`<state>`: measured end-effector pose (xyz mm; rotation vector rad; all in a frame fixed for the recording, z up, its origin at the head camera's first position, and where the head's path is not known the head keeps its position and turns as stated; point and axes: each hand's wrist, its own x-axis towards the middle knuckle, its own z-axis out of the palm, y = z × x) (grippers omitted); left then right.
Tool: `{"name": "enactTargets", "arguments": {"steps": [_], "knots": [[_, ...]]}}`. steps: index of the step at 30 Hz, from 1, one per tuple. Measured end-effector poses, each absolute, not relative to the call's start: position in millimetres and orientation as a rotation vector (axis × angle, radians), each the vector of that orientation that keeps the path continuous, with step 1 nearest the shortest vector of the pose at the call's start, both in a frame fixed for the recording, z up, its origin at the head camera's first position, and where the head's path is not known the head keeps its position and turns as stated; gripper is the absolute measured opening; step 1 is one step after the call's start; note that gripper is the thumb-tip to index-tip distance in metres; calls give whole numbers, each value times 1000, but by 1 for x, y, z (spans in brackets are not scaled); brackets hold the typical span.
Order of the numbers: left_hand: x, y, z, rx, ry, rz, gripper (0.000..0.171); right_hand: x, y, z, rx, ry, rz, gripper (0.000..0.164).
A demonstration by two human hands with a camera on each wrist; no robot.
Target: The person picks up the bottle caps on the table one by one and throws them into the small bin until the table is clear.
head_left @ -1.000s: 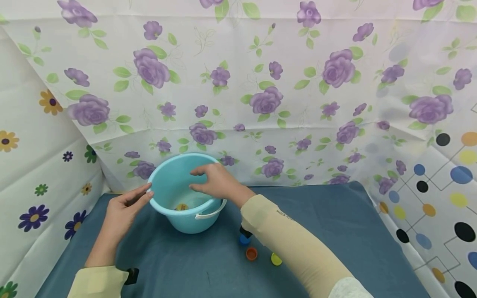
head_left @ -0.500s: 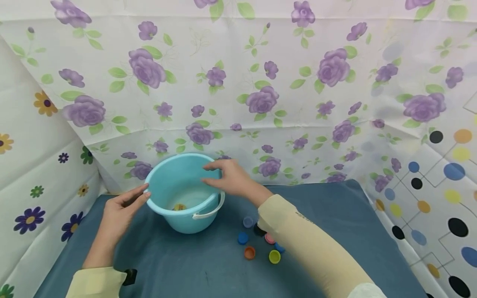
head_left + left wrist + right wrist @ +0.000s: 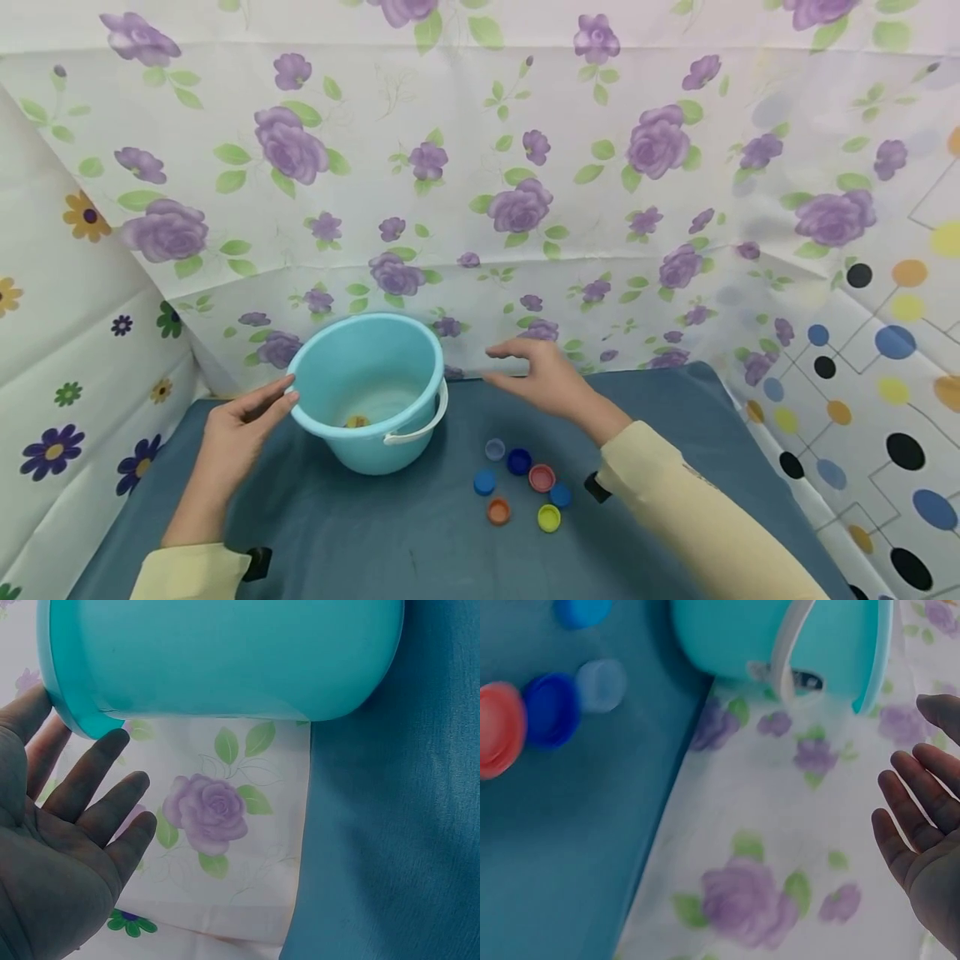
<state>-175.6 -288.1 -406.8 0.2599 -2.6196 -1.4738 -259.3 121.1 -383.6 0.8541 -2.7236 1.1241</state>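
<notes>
A light blue bucket with a white handle stands at the back left. My left hand touches the left side of its rim with thumb and fingertips; in the left wrist view the other fingers of this hand extend loosely below the rim. To the right of the bucket hovers my right hand, its fingers parted and holding nothing. Inside the bucket a small yellow thing lies on the bottom, partly hidden by the front rim.
Several bottle caps lie on the blue cloth right of the bucket, among them an orange cap, a yellow cap, a pink cap and a dark blue cap. A flowered curtain hangs close behind.
My right hand has moved from over the bucket's opening out to its right, uncovering the caps. The left hand stays at the rim.
</notes>
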Motion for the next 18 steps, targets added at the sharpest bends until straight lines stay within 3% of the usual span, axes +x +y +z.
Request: {"name": "enactTargets", "arguments": {"steps": [18], "knots": [[-175, -287, -406, 250, -2618, -1466, 57, -233, 203, -448, 623, -2917, 1065, 39]]}}
